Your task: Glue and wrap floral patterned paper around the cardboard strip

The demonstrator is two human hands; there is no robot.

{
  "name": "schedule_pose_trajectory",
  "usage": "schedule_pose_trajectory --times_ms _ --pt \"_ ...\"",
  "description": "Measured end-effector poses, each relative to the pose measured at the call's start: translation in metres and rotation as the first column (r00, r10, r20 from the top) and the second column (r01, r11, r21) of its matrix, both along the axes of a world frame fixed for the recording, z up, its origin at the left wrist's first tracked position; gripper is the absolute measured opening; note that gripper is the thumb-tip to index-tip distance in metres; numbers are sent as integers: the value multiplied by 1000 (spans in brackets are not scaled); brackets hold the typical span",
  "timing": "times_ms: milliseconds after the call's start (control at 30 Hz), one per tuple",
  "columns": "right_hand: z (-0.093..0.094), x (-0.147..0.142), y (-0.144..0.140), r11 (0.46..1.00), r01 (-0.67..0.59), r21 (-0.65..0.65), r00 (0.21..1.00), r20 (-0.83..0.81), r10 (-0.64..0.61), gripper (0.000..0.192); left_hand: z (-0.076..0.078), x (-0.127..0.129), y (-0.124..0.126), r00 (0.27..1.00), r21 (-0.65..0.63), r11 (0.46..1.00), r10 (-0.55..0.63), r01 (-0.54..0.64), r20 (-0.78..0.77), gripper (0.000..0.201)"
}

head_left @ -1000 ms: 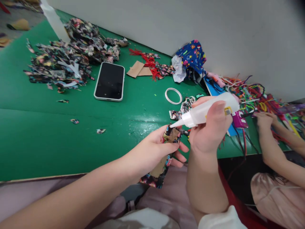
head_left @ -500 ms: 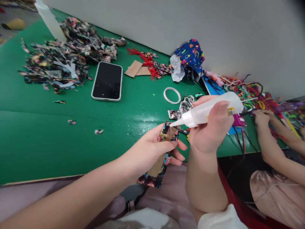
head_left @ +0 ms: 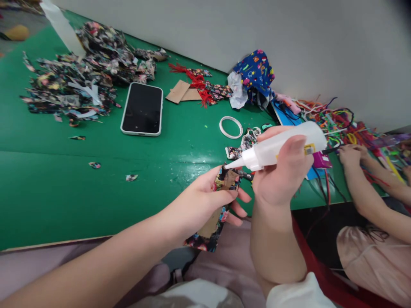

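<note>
Right now, left fingers point(head_left: 224, 196) pinch one fabric-covered card point(head_left: 221, 201); right fingers point(head_left: 290, 149) grip one glue bottle point(head_left: 276, 147).

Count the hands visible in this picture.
3: the left hand grips the fabric-covered card, the right hand holds the glue bottle, and a co-worker's hand touches the cords; others may be hidden.

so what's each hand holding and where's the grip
The right hand grips the white squeeze bottle around its middle, nozzle pointing left. The left hand pinches the fabric-covered card piece near its top end.
</note>
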State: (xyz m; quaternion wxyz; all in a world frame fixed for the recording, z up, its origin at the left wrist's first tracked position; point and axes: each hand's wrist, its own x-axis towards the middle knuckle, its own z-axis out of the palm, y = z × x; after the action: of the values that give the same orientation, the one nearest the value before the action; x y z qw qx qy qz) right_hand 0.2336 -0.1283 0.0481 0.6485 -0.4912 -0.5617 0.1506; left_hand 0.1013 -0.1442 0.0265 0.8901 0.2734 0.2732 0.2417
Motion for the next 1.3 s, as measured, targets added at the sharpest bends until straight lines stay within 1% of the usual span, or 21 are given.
schedule_pose_trajectory --times_ms 100,233,367,567,733,833,900,1167,1300 --pt "0 1 0 1000 -6 13 1000 -10 6 37 0 0 1 1000 9 1000 -3 3 0 16" --pt "-1 -1 1 999 -14 32 999 -35 15 35 1 0 2 1000 -3 1000 -13 13 -11 18" --pt "-1 -1 1 1000 -7 24 1000 2 7 33 2 -1 2 1000 -8 1000 -7 7 -21 20" --pt "-1 2 1 1000 23 3 999 26 -24 35 3 -2 3 1000 -18 1000 -6 5 -13 17" --pt "1 2 1 1000 13 26 1000 21 -14 35 7 -4 4 1000 -29 1000 -8 8 -2 12" --pt "2 2 1 999 2 38 1000 7 -2 35 9 -5 5 1000 -26 1000 0 0 9 14" --pt "2 2 1 999 8 34 1000 16 -9 36 9 -5 5 1000 -21 1000 7 -7 17 16" --pt "4 3 0 998 44 37 998 53 -46 36 10 -6 4 999 -40 999 20 -18 31 11" --pt "4 3 0 997 48 61 996 73 -52 36 10 -7 5 1000 -20 999 26 -26 9 15"
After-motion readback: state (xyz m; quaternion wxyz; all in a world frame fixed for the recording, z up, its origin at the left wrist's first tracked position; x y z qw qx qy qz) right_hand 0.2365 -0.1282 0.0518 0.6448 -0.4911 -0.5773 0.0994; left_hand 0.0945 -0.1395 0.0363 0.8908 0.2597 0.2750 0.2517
